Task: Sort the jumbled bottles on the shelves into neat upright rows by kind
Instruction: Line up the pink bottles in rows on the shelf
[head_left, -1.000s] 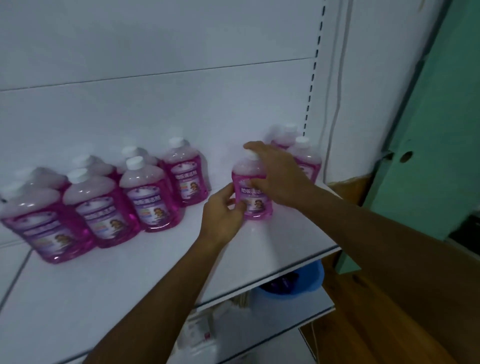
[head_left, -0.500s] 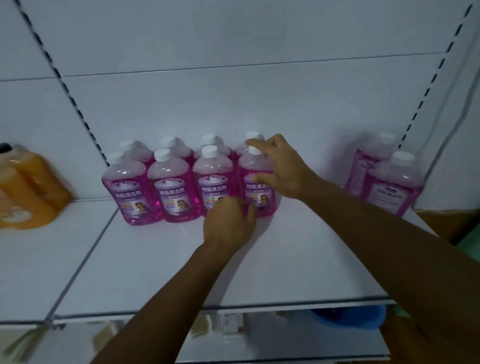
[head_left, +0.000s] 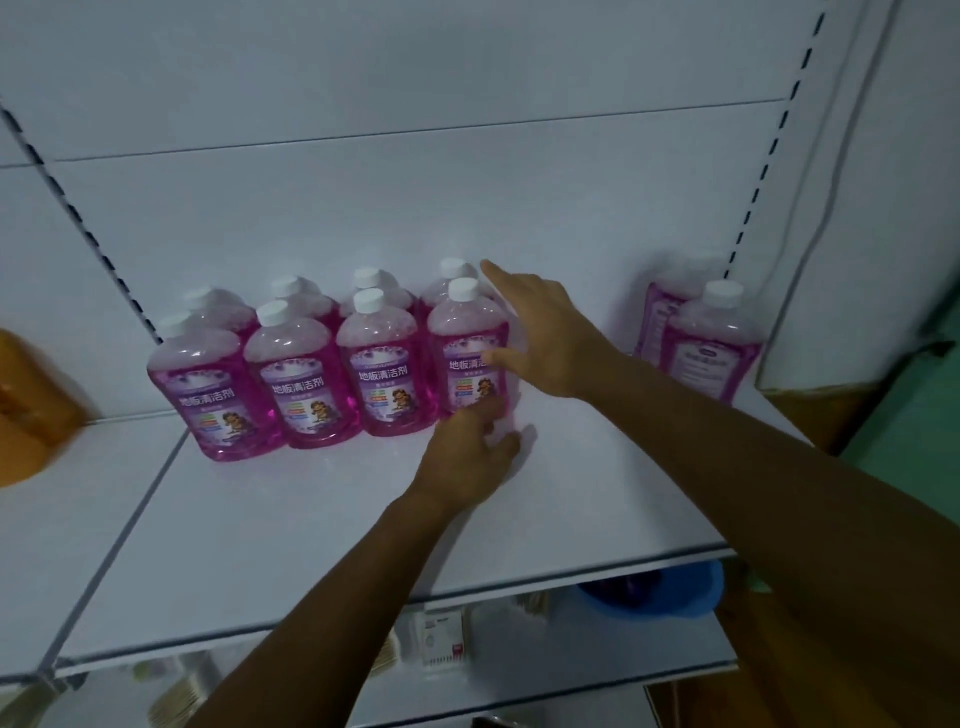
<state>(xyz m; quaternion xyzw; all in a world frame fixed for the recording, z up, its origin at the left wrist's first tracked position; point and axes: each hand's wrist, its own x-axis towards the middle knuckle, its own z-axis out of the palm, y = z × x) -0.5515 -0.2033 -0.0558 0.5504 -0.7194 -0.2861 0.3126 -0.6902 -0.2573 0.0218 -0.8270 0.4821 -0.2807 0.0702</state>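
While the end bottle (head_left: 470, 353) stood upright, cap up, label forward, right hand (head_left: 540, 332) spread, thumb touching its label, left hand (head_left: 467, 457) loosely curled at its base.

A: Where is there room around the block of pink bottles (head_left: 332, 364)?

B: In front of it the white shelf (head_left: 311, 530) is bare to the edge. To its right a bare gap runs to the two pink bottles (head_left: 701, 338) by the upright, though the right hand (head_left: 545, 338) and left hand (head_left: 467, 457) sit at that corner.

A: And left?

B: An orange jug (head_left: 31, 405) stands there, apart from the block. Behind, bottles stand near the back panel.
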